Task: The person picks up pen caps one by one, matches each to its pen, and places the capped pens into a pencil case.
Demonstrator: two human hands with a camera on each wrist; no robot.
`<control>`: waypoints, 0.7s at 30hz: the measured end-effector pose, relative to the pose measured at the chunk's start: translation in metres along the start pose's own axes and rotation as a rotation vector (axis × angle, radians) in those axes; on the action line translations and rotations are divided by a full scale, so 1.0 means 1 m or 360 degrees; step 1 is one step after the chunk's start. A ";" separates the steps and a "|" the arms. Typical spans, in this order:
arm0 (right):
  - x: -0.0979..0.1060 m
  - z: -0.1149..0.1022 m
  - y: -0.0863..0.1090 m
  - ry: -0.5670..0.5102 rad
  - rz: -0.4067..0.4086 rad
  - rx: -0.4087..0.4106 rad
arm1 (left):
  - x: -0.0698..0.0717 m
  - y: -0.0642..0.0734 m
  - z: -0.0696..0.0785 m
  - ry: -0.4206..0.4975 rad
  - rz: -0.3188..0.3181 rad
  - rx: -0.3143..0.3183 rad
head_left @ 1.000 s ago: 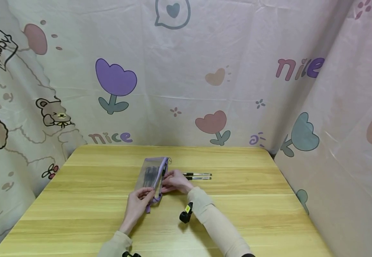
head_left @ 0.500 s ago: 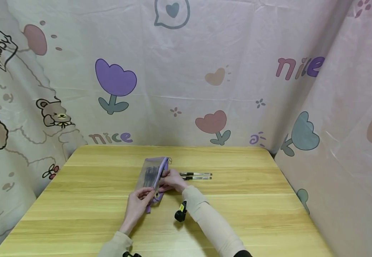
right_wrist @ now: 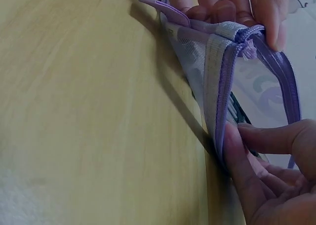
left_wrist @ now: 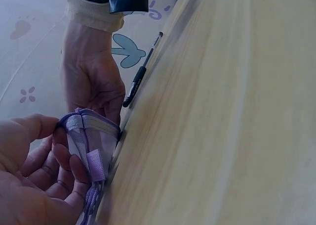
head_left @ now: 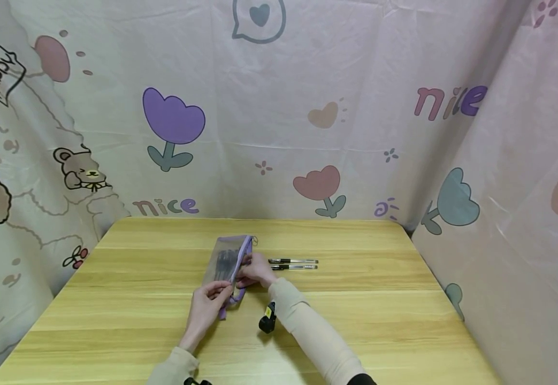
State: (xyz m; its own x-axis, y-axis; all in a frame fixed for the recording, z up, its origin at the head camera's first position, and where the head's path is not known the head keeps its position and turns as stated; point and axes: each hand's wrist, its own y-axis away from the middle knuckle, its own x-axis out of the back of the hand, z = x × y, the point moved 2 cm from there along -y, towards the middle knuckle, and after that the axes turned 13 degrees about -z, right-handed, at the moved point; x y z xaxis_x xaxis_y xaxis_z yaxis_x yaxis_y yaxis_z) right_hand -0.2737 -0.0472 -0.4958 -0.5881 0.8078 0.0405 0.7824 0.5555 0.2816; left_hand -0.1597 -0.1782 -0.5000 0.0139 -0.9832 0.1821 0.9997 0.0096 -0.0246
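A see-through mesh pencil pouch [head_left: 227, 243] with purple zipper edging lies on the table, its zipper undone, dark pens showing through its side. My left hand [head_left: 206, 303] pinches the near end of its opening between thumb and fingers. At the gaping mouth is my right hand [head_left: 257, 270], its fingers partly inside. In the right wrist view, a dark pen [right_wrist: 240, 109] passes between the right thumb and fingers within the pouch; most of it is hidden. A purple fabric tab [left_wrist: 96, 164] hangs at the pouch's end in the left wrist view.
Two black-and-clear pens [head_left: 300, 261] lie side by side just right of the right hand. The wooden table [head_left: 356, 321] ends at a printed curtain [head_left: 259, 107] behind and at both sides. A black wrist camera [head_left: 267, 319] sits below the right sleeve.
My right hand has moved left and a little deeper into the pouch's mouth, uncovering more of the two pens. The left hand and pouch stay nearly still.
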 end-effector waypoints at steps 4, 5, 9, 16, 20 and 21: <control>0.000 -0.001 0.001 0.0041 -0.0020 -0.0004 | 0.000 0.000 0.000 -0.0010 -0.0004 0.0004; 0.000 -0.001 0.001 0.0055 -0.0025 -0.0007 | 0.000 0.000 0.000 -0.0014 -0.0003 0.0005; 0.000 -0.003 0.003 0.0077 -0.0053 -0.0016 | 0.000 -0.001 0.000 -0.0007 0.0007 0.0005; 0.005 0.003 0.004 0.0002 -0.0193 0.0057 | 0.000 -0.003 -0.002 0.0001 0.0030 -0.0012; 0.009 0.008 0.008 -0.0076 -0.0282 0.0149 | 0.000 -0.003 -0.002 -0.0005 0.0031 -0.0006; 0.010 0.010 0.010 -0.0093 -0.0294 0.0169 | -0.001 -0.003 -0.002 -0.0004 0.0031 -0.0007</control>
State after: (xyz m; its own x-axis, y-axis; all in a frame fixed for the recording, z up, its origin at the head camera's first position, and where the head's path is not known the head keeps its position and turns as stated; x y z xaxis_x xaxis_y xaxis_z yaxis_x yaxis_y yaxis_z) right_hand -0.2700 -0.0320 -0.5018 -0.7130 0.6987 -0.0590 0.6815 0.7103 0.1765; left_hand -0.1625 -0.1781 -0.5021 0.0336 -0.9824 0.1840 0.9991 0.0281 -0.0323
